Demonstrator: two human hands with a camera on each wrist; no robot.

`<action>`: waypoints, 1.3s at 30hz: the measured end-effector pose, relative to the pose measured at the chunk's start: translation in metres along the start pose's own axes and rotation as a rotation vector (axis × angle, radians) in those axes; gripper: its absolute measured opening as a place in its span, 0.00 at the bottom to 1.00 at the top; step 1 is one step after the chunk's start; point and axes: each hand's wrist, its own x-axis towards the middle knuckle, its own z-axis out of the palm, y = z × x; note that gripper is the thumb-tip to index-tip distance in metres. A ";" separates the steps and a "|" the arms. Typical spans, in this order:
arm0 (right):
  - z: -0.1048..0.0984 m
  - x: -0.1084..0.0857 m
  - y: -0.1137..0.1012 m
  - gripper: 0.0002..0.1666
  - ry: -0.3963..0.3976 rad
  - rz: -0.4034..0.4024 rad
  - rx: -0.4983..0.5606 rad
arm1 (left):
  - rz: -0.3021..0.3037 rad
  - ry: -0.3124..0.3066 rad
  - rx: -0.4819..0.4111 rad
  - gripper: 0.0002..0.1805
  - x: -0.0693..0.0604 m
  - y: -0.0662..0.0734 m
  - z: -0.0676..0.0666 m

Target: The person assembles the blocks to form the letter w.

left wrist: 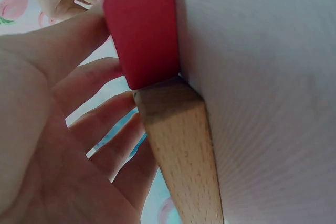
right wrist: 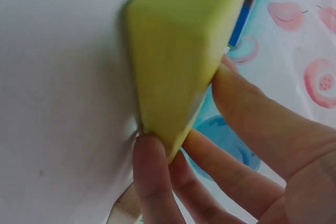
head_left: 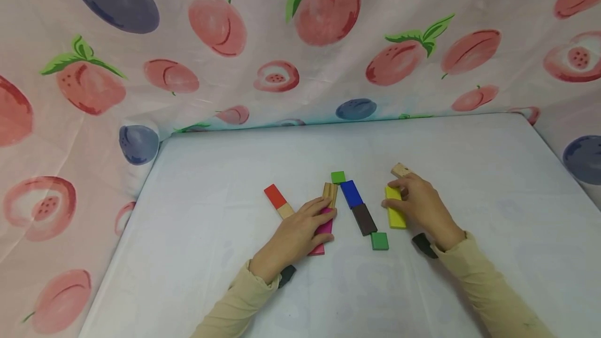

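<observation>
My right hand (head_left: 424, 210) pinches a yellow block (head_left: 396, 213), with the thumb along one side and fingertips at its upper end. The right wrist view shows that yellow block (right wrist: 168, 61) large between thumb and fingers. My left hand (head_left: 296, 233) rests over a slanted row of blocks, its fingers fairly straight. Its fingertips touch a magenta block (head_left: 325, 227) and lie near a plain wooden block (head_left: 332, 190). A reddish-pink block (head_left: 318, 250) shows below the thumb. Close up in the left wrist view, a red block (left wrist: 142, 35) meets a wooden block (left wrist: 184, 156) beside the fingers.
Between the hands, a blue block (head_left: 351, 194) and a dark brown block (head_left: 364, 219) lie end to end, with green squares (head_left: 338, 177) at either end. A red block (head_left: 275, 196) joins a wooden one (head_left: 285, 211) on the left. Another wooden block (head_left: 400, 170) sits beyond the right hand.
</observation>
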 end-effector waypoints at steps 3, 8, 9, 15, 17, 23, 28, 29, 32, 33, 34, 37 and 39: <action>0.001 0.001 -0.001 0.28 0.011 0.018 -0.012 | -0.001 0.000 -0.005 0.29 0.000 0.000 0.000; 0.003 0.003 -0.004 0.30 0.027 0.035 -0.027 | -0.004 -0.003 -0.007 0.29 0.000 0.001 0.000; 0.003 0.003 -0.004 0.30 0.029 0.034 -0.028 | -0.005 -0.004 -0.006 0.29 0.000 0.001 0.000; 0.004 0.003 -0.006 0.31 0.032 0.025 -0.031 | -0.004 -0.005 -0.006 0.30 -0.001 0.002 -0.001; 0.004 0.002 -0.006 0.31 0.031 0.023 -0.034 | -0.002 -0.004 -0.006 0.30 -0.001 0.002 -0.001; 0.004 0.000 -0.006 0.31 0.022 0.025 -0.043 | 0.005 0.002 -0.007 0.29 0.000 0.001 -0.001; 0.003 -0.002 -0.008 0.31 0.005 0.025 -0.058 | 0.008 0.007 -0.005 0.29 -0.001 0.000 0.000; 0.003 -0.002 -0.008 0.31 0.003 0.023 -0.061 | 0.008 0.007 -0.005 0.29 -0.001 0.000 0.000; 0.003 -0.004 -0.010 0.30 0.004 0.018 -0.066 | 0.009 0.007 -0.007 0.29 -0.001 0.000 0.000; 0.003 -0.004 -0.010 0.30 0.005 0.018 -0.067 | 0.009 0.006 -0.007 0.29 -0.001 0.000 0.001; 0.003 -0.005 -0.010 0.30 0.007 0.018 -0.067 | 0.009 0.007 -0.007 0.29 -0.001 0.000 0.001; 0.003 -0.005 -0.010 0.30 0.010 0.020 -0.067 | 0.008 0.007 -0.006 0.29 -0.001 0.000 0.001; 0.003 -0.005 -0.010 0.30 0.011 0.021 -0.067 | 0.009 0.008 -0.007 0.29 0.000 0.000 0.001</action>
